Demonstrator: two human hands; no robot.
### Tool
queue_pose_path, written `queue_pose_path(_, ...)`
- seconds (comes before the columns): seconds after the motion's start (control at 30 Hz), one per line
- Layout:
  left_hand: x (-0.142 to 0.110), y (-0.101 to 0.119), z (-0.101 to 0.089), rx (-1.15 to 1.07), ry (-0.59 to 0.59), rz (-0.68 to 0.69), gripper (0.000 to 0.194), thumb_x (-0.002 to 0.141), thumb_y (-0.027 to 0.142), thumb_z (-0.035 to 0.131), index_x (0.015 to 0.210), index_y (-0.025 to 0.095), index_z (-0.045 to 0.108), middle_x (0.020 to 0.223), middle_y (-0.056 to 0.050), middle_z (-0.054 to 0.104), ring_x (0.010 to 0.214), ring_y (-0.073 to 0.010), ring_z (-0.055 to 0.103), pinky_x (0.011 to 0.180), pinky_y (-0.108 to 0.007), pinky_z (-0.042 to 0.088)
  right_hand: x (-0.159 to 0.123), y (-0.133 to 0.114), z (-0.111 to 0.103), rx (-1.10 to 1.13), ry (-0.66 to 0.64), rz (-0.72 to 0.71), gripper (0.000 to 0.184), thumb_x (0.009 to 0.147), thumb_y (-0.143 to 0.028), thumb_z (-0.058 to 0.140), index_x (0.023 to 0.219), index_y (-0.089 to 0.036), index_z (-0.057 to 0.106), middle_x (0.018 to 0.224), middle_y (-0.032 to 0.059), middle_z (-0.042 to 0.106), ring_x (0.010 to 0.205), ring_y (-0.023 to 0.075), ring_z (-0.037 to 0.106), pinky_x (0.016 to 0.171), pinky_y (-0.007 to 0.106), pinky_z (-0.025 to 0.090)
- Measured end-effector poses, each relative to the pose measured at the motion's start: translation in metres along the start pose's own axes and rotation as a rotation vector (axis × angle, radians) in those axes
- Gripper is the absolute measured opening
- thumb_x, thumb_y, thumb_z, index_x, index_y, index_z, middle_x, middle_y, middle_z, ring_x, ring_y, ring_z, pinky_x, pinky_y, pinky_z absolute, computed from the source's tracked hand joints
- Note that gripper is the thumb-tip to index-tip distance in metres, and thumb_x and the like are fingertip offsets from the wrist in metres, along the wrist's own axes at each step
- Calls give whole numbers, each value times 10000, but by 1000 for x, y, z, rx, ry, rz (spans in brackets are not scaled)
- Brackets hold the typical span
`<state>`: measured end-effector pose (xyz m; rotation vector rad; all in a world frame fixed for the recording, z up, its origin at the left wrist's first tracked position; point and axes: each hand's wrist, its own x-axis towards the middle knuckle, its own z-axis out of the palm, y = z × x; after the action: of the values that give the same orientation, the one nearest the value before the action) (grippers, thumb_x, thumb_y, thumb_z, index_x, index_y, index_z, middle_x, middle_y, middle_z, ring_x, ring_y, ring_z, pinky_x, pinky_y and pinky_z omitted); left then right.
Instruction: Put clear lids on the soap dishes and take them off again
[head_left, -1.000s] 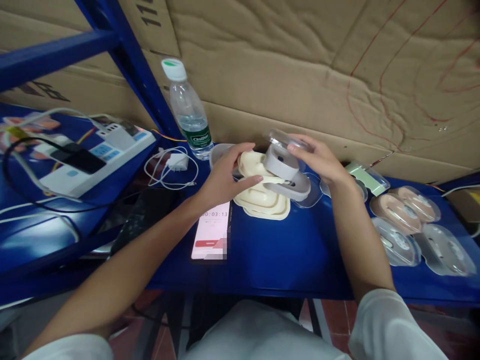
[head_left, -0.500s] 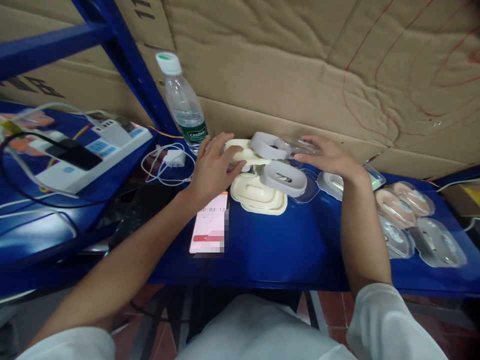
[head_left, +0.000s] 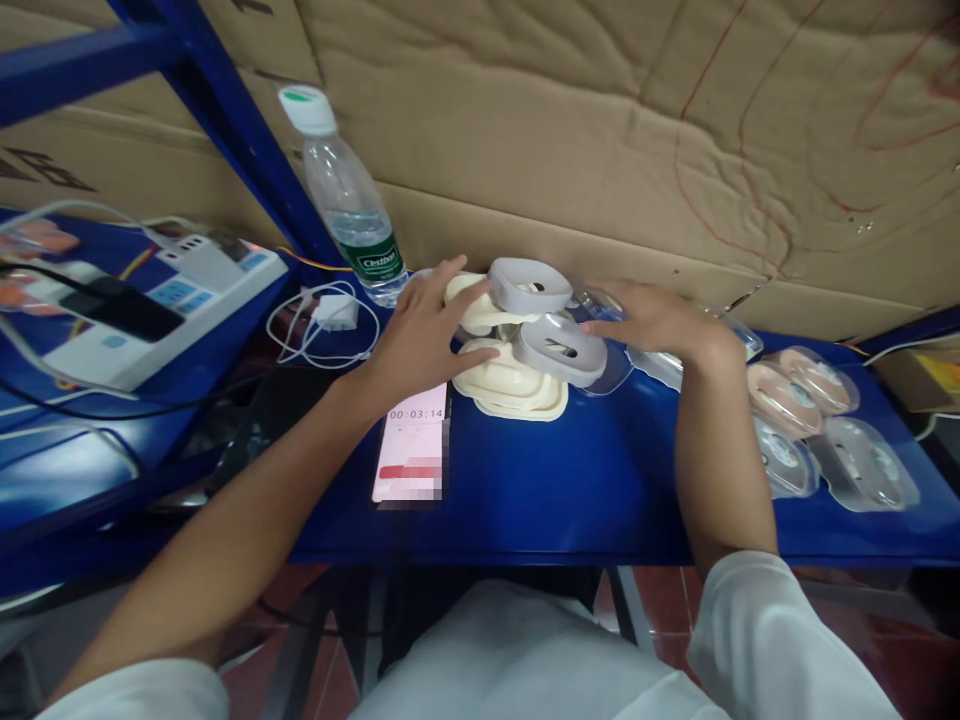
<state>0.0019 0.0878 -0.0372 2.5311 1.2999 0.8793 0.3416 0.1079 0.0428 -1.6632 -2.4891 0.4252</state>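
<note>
Left grip (head_left: 420, 330): fingers spread and thumb apart, fingers over the upper cream piece (head_left: 469, 292), thumb tip at the cream stack (head_left: 529, 397)
Right grip (head_left: 652, 318): thumb and fingers apart about a clear cover (head_left: 604, 303); whether they press on it, I cannot tell
Power strip (head_left: 161, 330): far left on a blue surface, a black adapter (head_left: 124, 303) lying across it and cables around it
Charger (head_left: 335, 312): white, ringed by its own loose white cable, between power strip and bottle
Bottle (head_left: 360, 230): upright behind the left grip, white cap, green label, part full of clear liquid
Phone (head_left: 412, 440): face up on the blue tabletop (head_left: 562, 490), in front of the left grip, reading 00:03:14
Cream pieces: between the two grips, the upper one behind the stack
Grey rings: between the grips, the upper ring (head_left: 529, 287) beside the upper cream piece, the lower ring (head_left: 562, 350) tilted in front of it and overlapping the back of the cream stack
Clear shell (head_left: 621, 370): sticking out from the right side of the lower ring
Cases: right of the right forearm, two beige ones (head_left: 784, 400) behind two grey ones (head_left: 866, 465), all under clear covers
Cardboard (head_left: 510, 130): brown, behind the tabletop, marked with red curved lines at right
</note>
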Motion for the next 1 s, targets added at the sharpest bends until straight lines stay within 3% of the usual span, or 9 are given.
queue_pose_path(0.13, 3, -5, -4, 5, 268, -144, 717, 940, 777, 658, 1444, 274, 574, 1646, -68, 428, 1533, -397, 396, 1279, -629, 313, -10, -35, -1, 123, 7, -158, 616, 933, -617, 714, 1502, -394, 639, 1545, -15, 643, 1450, 374, 579, 1271, 575, 437)
queue_pose_path(0.27, 3, -9, -1, -10, 293, -161, 616, 973, 736, 642, 1374, 271, 598, 1484, -97, 515, 1416, -372, 506, 1197, -582, 427, -14, -47, -3, 173, -33, -220, 534, 972, -580, 662, 1478, -408, 656, 1552, -48, 634, 1461, 340, 573, 1287, 533, 427)
queue_pose_path(0.5, 1, -4, 3, -3, 220, -83, 437, 1029, 546, 635, 1373, 277, 607, 1369, -122, 611, 1342, -362, 601, 1134, -538, 518, -33, 14, -21, -36, 67, 130, 541, 1022, -429, 582, 1511, -205, 638, 1518, 141, 657, 1387, 405, 625, 1233, 569, 446)
queue_pose_path(0.6, 0, 0, 2, 23, 206, -82, 379, 1018, 477, 647, 1353, 301, 628, 1373, -114, 631, 1312, -362, 625, 1131, -533, 516, -55, 45, -9, -181, 47, 325, 594, 983, -369, 642, 1535, -155, 600, 1575, 226, 584, 1455, 462, 550, 1232, 609, 416)
queue_pose_path(0.7, 1, 5, -1, 70, 179, -71, 307, 1016, 417, 635, 1294, 291, 665, 1326, -106, 670, 1270, -353, 651, 1115, -535, 525, -77, 66, 15, -217, 25, 415, 831, 874, -363, 784, 1623, -162, 486, 1668, 281, 442, 1514, 525, 457, 1213, 682, 406)
queue_pose_path(0.77, 3, 10, -10, 118, 132, -74, 274, 1018, 398, 627, 1242, 259, 699, 1296, -112, 698, 1237, -351, 669, 1094, -540, 535, -87, 74, 29, -220, 44, 425, 914, 862, -386, 790, 1670, -198, 407, 1702, 278, 386, 1545, 536, 404, 1195, 720, 406)
queue_pose_path(0.83, 5, 16, -27, 172, 84, -84, 294, 1037, 405, 604, 1229, 214, 719, 1299, -120, 712, 1232, -342, 674, 1099, -539, 532, -93, 79, 36, -233, 72, 404, 866, 896, -437, 744, 1670, -245, 405, 1672, 242, 443, 1540, 525, 412, 1203, 743, 379)
queue_pose_path(0.93, 0, 32, -61, 207, 37, -113, 406, 1087, 454, 533, 1342, 175, 682, 1358, -103, 699, 1289, -302, 645, 1159, -511, 497, -99, 81, 43, -201, 111, 402, 848, 899, -593, 725, 1638, -275, 458, 1567, 221, 535, 1437, 518, 525, 1205, 730, 380)
queue_pose_path(1.0, -13, 48, -81, 222, -15, -98, 434, 1097, 489, 516, 1379, 192, 661, 1394, -71, 689, 1309, -293, 636, 1199, -524, 462, -102, 82, 48, -121, 130, 433, 973, 835, -665, 775, 1654, -277, 422, 1602, 225, 462, 1335, 484, 615, 1182, 666, 444)
